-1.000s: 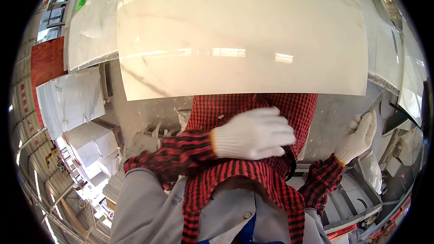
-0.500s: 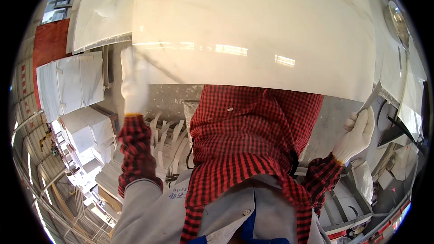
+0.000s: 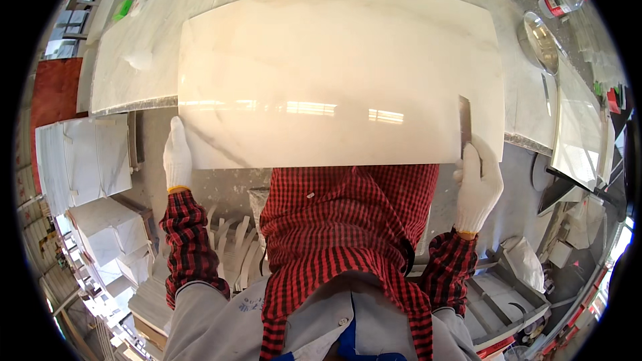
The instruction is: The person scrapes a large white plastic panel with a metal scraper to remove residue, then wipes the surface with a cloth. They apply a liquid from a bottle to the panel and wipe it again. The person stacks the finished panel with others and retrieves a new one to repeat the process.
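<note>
The right hand [image 3: 479, 190] has its fingers clamped on a thin blade [image 3: 465, 119] over the pale slab [image 3: 334, 60] ahead of them, the left hand [image 3: 177, 160], grip unclear, is beside its edge; this seems blade positioning, next calling for a careful angle.

A pale polished slab [image 3: 321, 47] is seen from above by the left of two wide fisheye cameras worn side by side on a person's head. The lens faces down from the slab's near side, close enough to take in the wearer's checked apron [image 3: 348, 227] below its near edge, with the left hand [image 3: 177, 160] and right hand [image 3: 483, 184] whole by its near corners. The picture stands upright, the slab's left matching the wearer's own. The wide reach bows the slab's far edge, takes in the bench [image 3: 134, 77] on both sides, and bends stacked panels [image 3: 87, 157] left of the slab toward a dark rim.
</note>
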